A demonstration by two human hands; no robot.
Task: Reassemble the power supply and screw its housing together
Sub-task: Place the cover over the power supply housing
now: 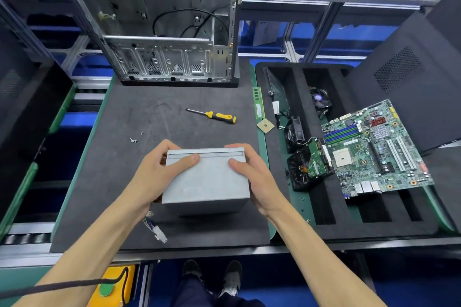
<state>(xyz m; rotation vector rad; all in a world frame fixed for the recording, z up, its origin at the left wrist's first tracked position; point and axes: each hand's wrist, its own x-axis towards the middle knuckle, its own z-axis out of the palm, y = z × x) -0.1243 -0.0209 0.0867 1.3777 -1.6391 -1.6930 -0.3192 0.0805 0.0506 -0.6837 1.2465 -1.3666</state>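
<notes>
Both hands clasp the grey metal power supply (207, 177) at the near centre of the dark foam work mat (119, 112). The left hand (154, 172) grips its left side, thumb laid across the top near the far edge and fingers curled over the back. The right hand (252, 172) grips the right side in the same way, thumb on the top face and fingers wrapped over the far corner. The housing sits slightly tilted, its top face toward the camera, with a seam running along the far edge. A bundle of coloured wires ending in a white connector (159, 233) trails out beneath it at about 7 o'clock from the box.

At 12 o'clock from the power supply lies a screwdriver (214, 115) with a yellow and black handle, its tip pointing left. At 10 o'clock, a few small screws (134, 140) lie loose on the mat. Farther off at 12 o'clock stands an open computer case (162, 20), upright, its bare metal interior showing.

At 3 o'clock, a black foam tray (299, 77) holds parts: a motherboard (374, 149) leaning across the right slots, a hard drive (311, 164) with its green board showing, and a small fan (294, 132). A processor chip (265, 125) and a green memory stick (258, 102) lie along the tray's left edge.
</notes>
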